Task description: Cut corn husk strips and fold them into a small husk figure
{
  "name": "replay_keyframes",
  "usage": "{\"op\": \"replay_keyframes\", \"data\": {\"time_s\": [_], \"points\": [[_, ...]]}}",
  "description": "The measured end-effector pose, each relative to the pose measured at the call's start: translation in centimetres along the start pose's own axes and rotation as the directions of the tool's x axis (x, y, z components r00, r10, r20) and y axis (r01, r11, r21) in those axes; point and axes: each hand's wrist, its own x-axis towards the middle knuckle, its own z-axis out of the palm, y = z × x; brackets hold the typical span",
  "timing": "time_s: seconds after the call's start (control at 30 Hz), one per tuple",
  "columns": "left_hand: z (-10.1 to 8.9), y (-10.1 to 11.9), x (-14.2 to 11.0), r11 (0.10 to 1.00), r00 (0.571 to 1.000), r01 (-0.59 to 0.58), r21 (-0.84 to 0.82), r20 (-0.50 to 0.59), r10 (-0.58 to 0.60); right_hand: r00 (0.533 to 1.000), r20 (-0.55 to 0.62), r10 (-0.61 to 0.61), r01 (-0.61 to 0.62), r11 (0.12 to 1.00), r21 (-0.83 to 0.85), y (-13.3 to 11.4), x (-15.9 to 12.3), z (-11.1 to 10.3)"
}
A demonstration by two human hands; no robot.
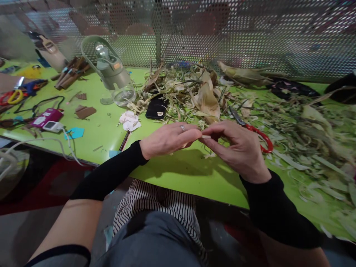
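My left hand [174,139], with a ring on one finger, and my right hand [237,146] meet just above the green table [178,174]. A small pale strip [205,137] shows between their fingertips. My right thumb and forefinger pinch it, and my left fingers are closed at its other end, partly hidden. Right beside my right hand lie scissors with red handles [263,139], their blades pointing away. Behind both hands is a heap of dried corn husk pieces [205,98].
A black phone [156,107] and crumpled tissue [130,121] lie left of the husks. Further left are a clear bottle with a green lid [111,70], a purple box [47,118] and white cable [71,139]. Husk shreds [319,148] cover the right. A perforated metal screen [236,40] stands behind.
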Motion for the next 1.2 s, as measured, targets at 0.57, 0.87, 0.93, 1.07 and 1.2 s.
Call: {"op": "replay_keyframes", "data": {"time_s": [0.57,0.87,0.93,1.07,1.2], "points": [[-0.4,0.3,-0.8,0.978,0.980,-0.188,0.093,-0.052,0.194,0.981,0.153,0.119,-0.154,0.959,0.239,-0.7,-0.2,-0.6],[-0.5,0.4,-1.1,0.996,0.995,-0.075,0.055,0.069,0.071,0.996,0.094,0.001,-0.006,0.998,0.059,-1.2,0.1,-0.6],[-0.5,0.6,-0.9,0.996,0.990,-0.072,0.052,0.126,0.065,0.993,0.116,0.004,-0.011,0.998,0.062,-1.3,0.3,-0.8],[-0.4,0.8,-0.8,0.993,0.987,-0.110,0.034,0.123,0.105,0.972,0.206,0.116,-0.142,0.983,0.114,-1.6,0.4,-1.4],[-0.3,1.0,-0.7,0.994,0.987,-0.112,-0.023,0.114,0.113,0.913,0.309,0.265,-0.317,0.939,0.133,-1.8,0.5,-1.7]]}}
